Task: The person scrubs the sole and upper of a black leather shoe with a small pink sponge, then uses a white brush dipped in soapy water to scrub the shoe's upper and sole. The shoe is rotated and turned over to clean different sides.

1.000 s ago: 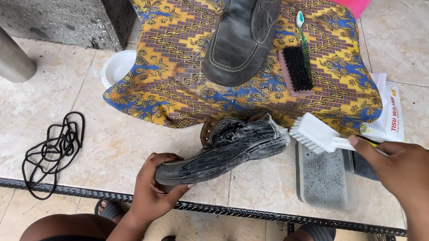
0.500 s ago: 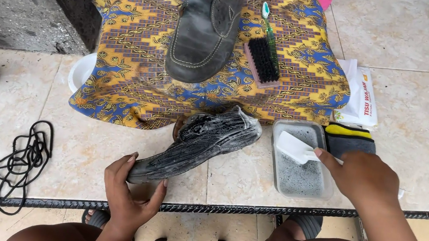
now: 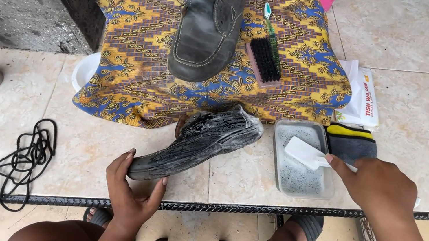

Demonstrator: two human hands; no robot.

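My right-hand fingers (image 3: 336, 162) have dipped the white brush (image 3: 306, 152) into the soapy tray (image 3: 278, 149), at three o'clock of the soapy shoe (image 3: 205, 139) my left hand (image 3: 132, 191) holds.

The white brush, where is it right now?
In the head view the white brush is on the right, held by the right hand over the grey tray of foamy water, just right of the soapy shoe.

Soapy wet leather shoe (image 3: 196, 141)
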